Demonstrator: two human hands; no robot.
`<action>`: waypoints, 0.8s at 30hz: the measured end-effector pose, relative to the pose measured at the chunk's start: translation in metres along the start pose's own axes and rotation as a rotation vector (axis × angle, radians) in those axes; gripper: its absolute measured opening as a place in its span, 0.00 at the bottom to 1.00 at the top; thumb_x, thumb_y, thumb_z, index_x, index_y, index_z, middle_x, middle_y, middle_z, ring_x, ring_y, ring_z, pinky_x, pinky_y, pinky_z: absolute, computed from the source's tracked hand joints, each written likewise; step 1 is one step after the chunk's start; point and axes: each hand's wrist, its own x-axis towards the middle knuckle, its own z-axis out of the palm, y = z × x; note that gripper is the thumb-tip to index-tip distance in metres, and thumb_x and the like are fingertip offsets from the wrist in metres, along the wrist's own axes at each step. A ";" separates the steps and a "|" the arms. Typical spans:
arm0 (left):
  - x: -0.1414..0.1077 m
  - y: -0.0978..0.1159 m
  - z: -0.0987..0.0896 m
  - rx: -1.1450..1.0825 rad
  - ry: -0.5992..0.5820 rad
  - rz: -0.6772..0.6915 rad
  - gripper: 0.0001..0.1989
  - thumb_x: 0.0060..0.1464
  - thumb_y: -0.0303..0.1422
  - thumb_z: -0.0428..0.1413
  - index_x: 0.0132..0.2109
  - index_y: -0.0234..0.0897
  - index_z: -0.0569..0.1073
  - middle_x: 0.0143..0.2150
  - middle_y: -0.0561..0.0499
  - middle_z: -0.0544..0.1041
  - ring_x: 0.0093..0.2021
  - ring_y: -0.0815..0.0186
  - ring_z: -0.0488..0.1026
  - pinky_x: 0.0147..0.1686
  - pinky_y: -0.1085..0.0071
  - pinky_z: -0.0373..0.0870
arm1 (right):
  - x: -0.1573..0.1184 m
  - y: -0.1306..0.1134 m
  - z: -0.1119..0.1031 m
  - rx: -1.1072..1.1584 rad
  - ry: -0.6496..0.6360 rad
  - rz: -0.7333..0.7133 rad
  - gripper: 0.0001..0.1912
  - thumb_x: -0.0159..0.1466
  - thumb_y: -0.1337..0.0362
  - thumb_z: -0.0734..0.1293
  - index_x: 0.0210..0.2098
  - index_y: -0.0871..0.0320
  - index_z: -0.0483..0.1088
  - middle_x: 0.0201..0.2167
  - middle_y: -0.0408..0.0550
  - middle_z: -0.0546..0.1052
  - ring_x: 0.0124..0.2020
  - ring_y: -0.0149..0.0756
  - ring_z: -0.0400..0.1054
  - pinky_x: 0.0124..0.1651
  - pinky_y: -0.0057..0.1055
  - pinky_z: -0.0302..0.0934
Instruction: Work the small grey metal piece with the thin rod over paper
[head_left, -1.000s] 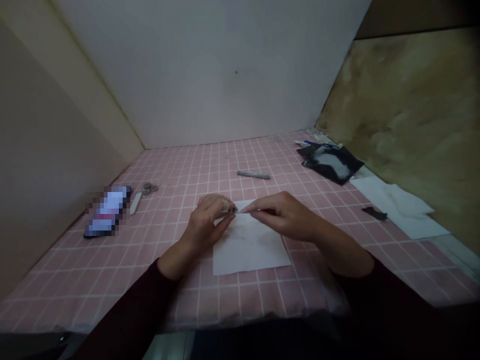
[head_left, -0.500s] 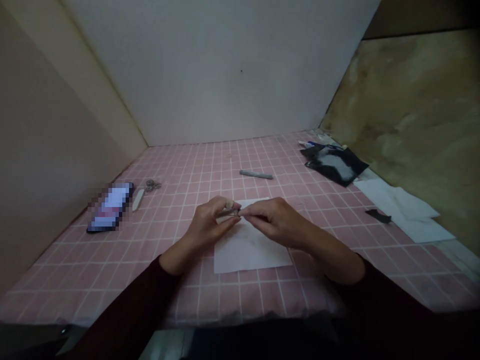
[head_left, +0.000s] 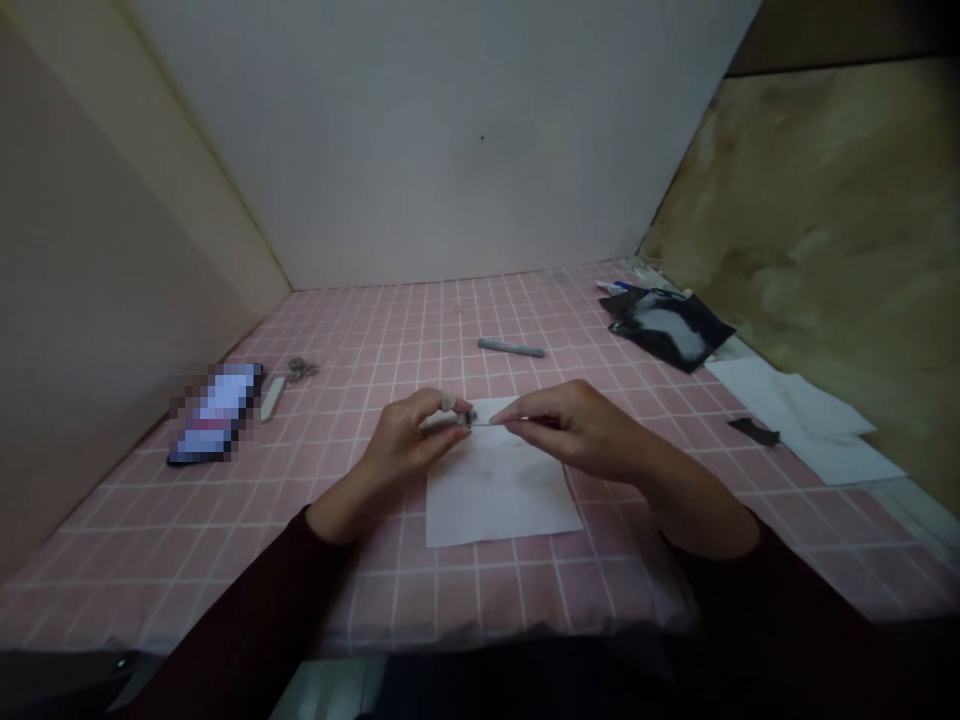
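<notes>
Pinched between the thumb and fingers of my left hand (head_left: 401, 440) is a small dark-and-grey object (head_left: 469, 418), too small to name. My right hand (head_left: 581, 430) is closed in a pinch just to its right. A thin straight pale piece (head_left: 482, 425), like a fine rod or wire, spans the short gap between the two sets of fingertips. Whether it joins the small object, I cannot tell. Both hands are above the far part of a white sheet of paper (head_left: 502, 500), which has faint grey smudges. A light band wraps one left finger.
Beyond the hands lies a grey stick (head_left: 511, 348) on the pink checked cloth (head_left: 360, 340). On the left are a phone (head_left: 217, 412), a white strip (head_left: 273, 398) and small grey rings (head_left: 301, 370). Black sandpaper-like sheets (head_left: 667, 325), a black scrap (head_left: 754, 432) and white papers (head_left: 810, 420) lie right.
My right hand has drawn away to the right from my left fingertips, and the thin piece now shows between them. My left hand has shifted slightly left.
</notes>
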 end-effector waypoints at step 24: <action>0.003 0.008 0.000 0.184 0.131 0.237 0.08 0.60 0.27 0.59 0.46 0.39 0.75 0.42 0.45 0.80 0.46 0.59 0.77 0.46 0.61 0.76 | 0.010 0.014 0.009 0.452 0.032 0.147 0.13 0.64 0.57 0.68 0.37 0.60 0.79 0.26 0.44 0.74 0.28 0.29 0.64 0.32 0.28 0.57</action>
